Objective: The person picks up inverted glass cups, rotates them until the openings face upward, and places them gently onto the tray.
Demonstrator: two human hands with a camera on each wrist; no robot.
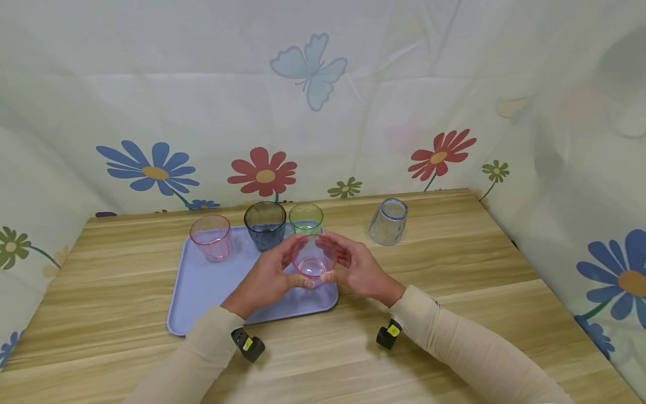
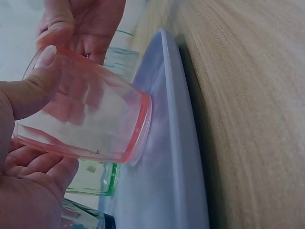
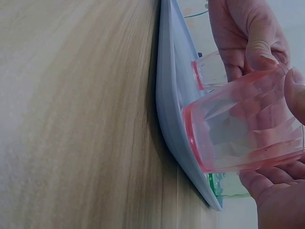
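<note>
Both hands hold a clear pink drinking glass upright over the right front part of a lilac tray. My left hand grips its left side and my right hand the right, thumbs at the near side near the rim. In the left wrist view, the glass's thick pink base is at the tray surface; whether it touches cannot be told. Another pink glass stands at the tray's back left. A dark grey-blue glass and a green glass stand along its back.
A clear bluish glass stands upside down on the wooden table, to the right of the tray. Behind the table hangs a white cloth printed with flowers and a butterfly.
</note>
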